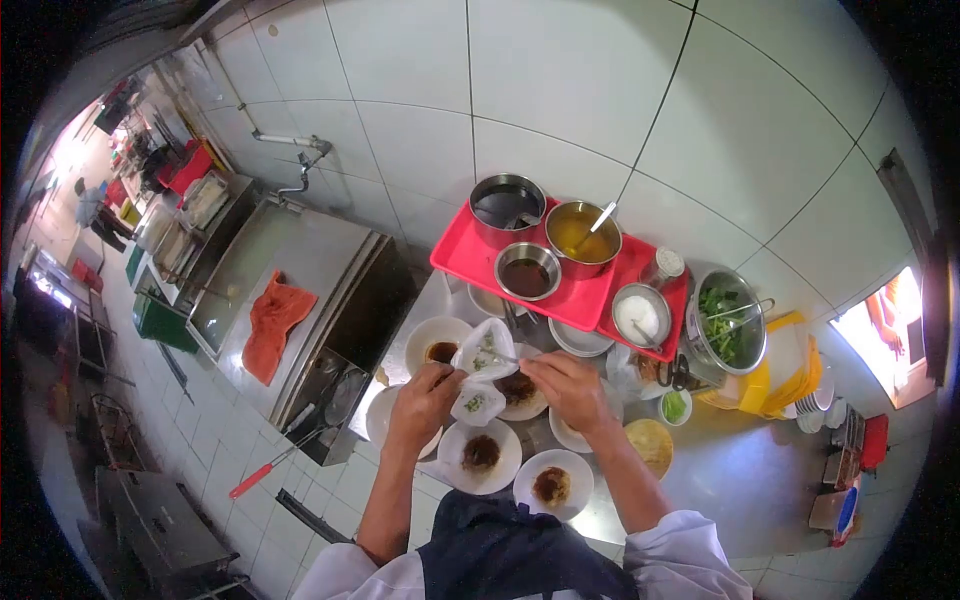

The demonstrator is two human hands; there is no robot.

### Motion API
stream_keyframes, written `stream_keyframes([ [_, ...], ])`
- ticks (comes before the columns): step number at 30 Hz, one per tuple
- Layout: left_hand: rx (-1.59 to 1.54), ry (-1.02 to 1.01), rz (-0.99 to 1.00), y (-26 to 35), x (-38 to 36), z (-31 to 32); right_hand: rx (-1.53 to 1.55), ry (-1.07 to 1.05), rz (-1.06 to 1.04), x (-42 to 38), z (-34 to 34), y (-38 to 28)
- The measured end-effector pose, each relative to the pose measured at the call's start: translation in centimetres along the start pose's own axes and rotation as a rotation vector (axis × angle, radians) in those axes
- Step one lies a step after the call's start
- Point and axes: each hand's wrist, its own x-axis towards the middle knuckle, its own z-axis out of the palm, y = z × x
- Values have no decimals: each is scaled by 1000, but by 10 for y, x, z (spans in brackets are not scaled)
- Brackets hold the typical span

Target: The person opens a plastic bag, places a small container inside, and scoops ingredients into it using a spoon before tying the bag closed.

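Observation:
My left hand (425, 402) is closed on a white plastic bag (486, 347) that holds chopped green herbs. A lower part of it, also with green bits inside, hangs beside my fingers. My right hand (572, 388) is closed on a thin metal utensil (506, 357), apparently a spoon, whose tip reaches into the bag's opening. Below and around the hands stand several white bowls with dark sauce in the bottom, among them a near bowl (500, 476) and another bowl (553, 512) to its right. My hands and the bag partly cover other bowls.
Red trays (455, 250) behind carry a pot of dark liquid (507, 205), a pot of yellow liquid (578, 236), a sauce bowl (527, 270) and a white-powder bowl (641, 314). A greens-filled steel bowl (725, 318) stands right. An orange cloth (272, 325) lies on the left counter.

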Motion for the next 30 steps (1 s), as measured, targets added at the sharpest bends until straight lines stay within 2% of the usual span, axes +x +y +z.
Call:
stream_keyframes([
  [3,30,-27,4,2,0,0,-37,-101,41,-3,-5,-1],
  [7,50,-11,-6,1,-2,0,93,91,323,5,-13,-2],
  [12,89,27,-18,0,-4,2,267,413,676,26,0,64],
  [15,24,10,-173,-2,-8,6,125,293,603,48,3,88],
  [18,-66,-81,-404,2,-9,-2,183,165,646,55,18,105],
  [22,-39,-62,-469,4,-9,-15,397,110,810,58,22,100],
  [26,-48,-32,-486,0,-11,-17,640,213,871,47,25,111],
  [30,-10,-61,-504,-5,-10,-17,834,288,963,47,1,86],
])
